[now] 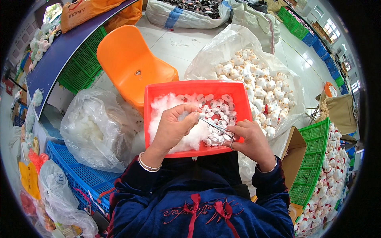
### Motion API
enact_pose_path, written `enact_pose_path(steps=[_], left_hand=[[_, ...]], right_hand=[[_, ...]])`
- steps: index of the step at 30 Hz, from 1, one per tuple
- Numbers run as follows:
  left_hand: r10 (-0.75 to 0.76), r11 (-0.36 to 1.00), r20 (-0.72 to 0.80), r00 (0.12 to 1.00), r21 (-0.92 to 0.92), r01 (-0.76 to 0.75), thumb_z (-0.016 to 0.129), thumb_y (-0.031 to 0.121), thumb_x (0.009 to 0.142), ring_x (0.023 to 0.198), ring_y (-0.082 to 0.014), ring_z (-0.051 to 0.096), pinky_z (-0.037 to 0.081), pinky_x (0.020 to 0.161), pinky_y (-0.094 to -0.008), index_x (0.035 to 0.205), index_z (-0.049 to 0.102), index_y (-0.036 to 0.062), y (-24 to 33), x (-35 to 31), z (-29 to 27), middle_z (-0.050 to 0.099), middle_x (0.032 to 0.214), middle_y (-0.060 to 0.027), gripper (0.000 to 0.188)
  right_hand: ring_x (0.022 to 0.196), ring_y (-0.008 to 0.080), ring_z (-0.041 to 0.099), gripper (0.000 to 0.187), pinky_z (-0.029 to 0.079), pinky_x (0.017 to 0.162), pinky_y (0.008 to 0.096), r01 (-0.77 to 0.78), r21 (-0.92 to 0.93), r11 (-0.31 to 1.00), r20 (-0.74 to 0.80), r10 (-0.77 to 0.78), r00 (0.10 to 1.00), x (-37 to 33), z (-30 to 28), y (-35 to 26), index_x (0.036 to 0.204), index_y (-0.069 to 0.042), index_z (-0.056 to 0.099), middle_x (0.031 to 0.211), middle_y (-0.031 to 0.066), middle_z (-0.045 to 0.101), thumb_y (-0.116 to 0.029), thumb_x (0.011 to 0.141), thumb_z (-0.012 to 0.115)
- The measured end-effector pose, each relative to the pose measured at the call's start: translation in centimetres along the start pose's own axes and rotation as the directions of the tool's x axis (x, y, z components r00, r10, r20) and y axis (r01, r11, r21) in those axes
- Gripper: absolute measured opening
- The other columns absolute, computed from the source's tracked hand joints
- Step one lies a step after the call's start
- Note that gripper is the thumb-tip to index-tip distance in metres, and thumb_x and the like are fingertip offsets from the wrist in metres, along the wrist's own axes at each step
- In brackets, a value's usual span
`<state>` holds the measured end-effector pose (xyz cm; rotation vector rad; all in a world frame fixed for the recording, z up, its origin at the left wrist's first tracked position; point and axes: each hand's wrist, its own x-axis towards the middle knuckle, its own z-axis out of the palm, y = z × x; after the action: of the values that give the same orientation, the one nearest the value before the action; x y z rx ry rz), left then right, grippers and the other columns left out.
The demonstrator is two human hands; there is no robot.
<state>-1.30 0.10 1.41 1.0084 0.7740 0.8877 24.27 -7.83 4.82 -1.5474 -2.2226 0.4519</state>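
Observation:
A red plastic tray (147, 119) sits in front of my body, with white fluffy stuffing (166, 105) on its left side and many small white fabric pieces (218, 115) on its right. Above the stuffing, my left hand (174, 126) is closed in a pinch, thumb against forefinger, on a small white piece mostly hidden by the fingers. My right hand (251, 139) grips slim metal forceps (214, 125) by the handle end. Their tips point left and reach the pinched fingertips of my left hand; whether the tips hold anything I cannot make out.
Beyond the tray stands an orange chair (135, 67). A clear bag of white stuffed shapes (258, 89) lies to its right. At left are a bag of stuffing (93, 129) and a blue crate (75, 166); at right, a green crate (311, 158) beside piled white-and-red stuffed pieces (329, 182).

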Motion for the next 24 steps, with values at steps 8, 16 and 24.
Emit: enact_pose_path(steps=[8,16,24], left_hand=[[0.076,0.992,-0.002,0.997,0.099,-0.076,0.071,0.011,0.098,0.062,0.0009,0.047,0.034,0.053,-0.0164,0.110,0.074,0.0030,-0.4,0.3,0.1,0.064,0.079,0.0063,0.015],[0.064,0.998,-0.108,0.992,-0.022,-0.067,0.070,0.007,0.097,0.056,-0.0003,0.041,0.031,0.050,-0.0184,0.113,0.070,0.0012,-2.0,0.7,-0.9,0.058,0.074,0.0060,0.018],[0.096,0.990,-0.052,0.994,0.112,-0.090,0.068,0.005,0.096,0.067,-0.0006,0.050,0.040,0.059,-0.0181,0.119,0.071,0.0008,-1.0,0.1,0.0,0.063,0.084,0.0045,0.024]], right_hand=[[0.080,0.0307,0.063,0.037,0.049,0.071,0.0429,-0.065,0.019,0.998,0.011,0.065,0.998,0.8,0.0,-1.7,0.107,-0.005,0.075,0.082,0.0102,0.065,-0.024,0.077,0.085],[0.090,0.0311,0.062,0.042,0.049,0.079,0.0415,-0.072,-0.034,0.997,-0.044,0.071,0.997,0.2,-0.7,-1.2,0.111,-0.005,0.074,0.092,0.0107,0.066,-0.024,0.075,0.086],[0.091,0.0310,0.061,0.044,0.048,0.081,0.0423,-0.069,-0.118,0.991,0.003,0.070,0.998,1.0,-0.9,-1.7,0.114,-0.009,0.074,0.092,0.0101,0.065,-0.026,0.074,0.086]])
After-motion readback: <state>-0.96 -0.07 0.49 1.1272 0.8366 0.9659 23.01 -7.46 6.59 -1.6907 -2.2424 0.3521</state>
